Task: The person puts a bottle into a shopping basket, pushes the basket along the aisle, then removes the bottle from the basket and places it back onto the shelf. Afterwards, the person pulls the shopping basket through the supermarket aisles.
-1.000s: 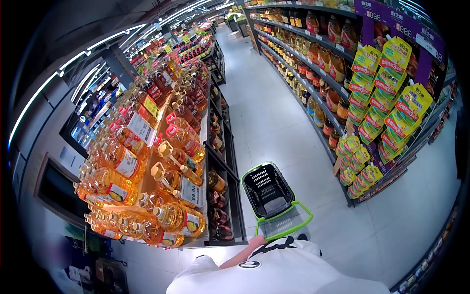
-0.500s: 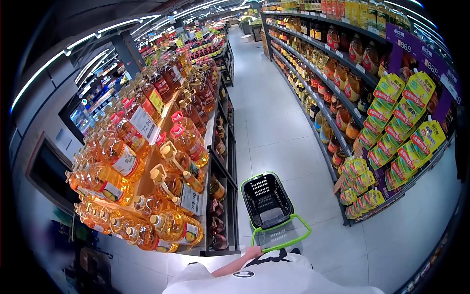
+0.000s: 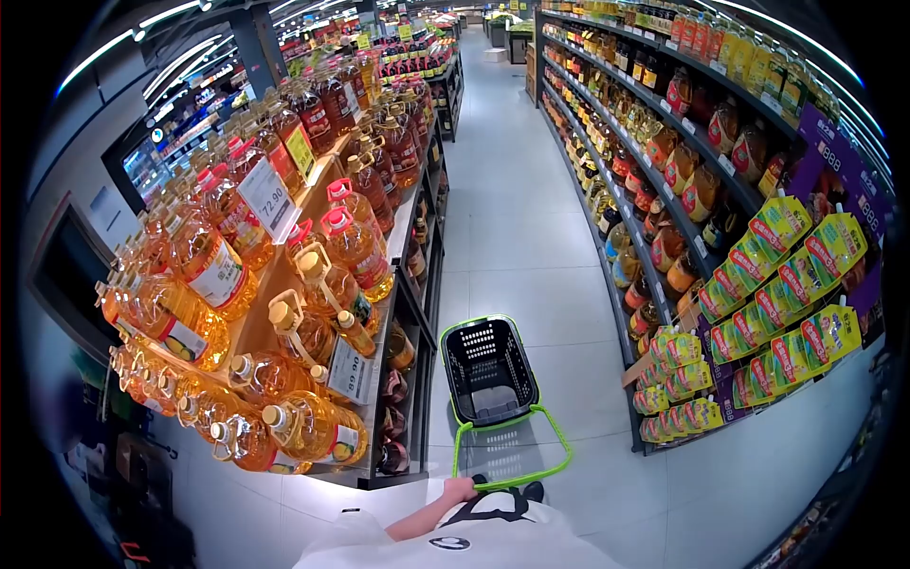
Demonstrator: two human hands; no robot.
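Observation:
My left hand (image 3: pixel 460 489) is closed around the near end of a bright green handle (image 3: pixel 544 474), at the bottom middle of the head view. The handle belongs to a black shopping basket (image 3: pixel 489 370) with a green rim and slotted walls, standing on the floor in front of me. No goods show inside it. Its handle is drawn back toward my body. My right hand is out of view.
At left stands a display with several large bottles of golden cooking oil (image 3: pixel 318 425) and price cards (image 3: pixel 269 197). Shelves of bottles (image 3: pixel 678 175) line the right side, with hanging yellow-green pouches (image 3: pixel 796 346) at the near end. A tiled aisle (image 3: pixel 507 228) runs between them.
The view has tilted and turned slightly, so the aisle stands straighter. Basket and left hand appear a little farther left in the picture. My left hand keeps its hold on the handle.

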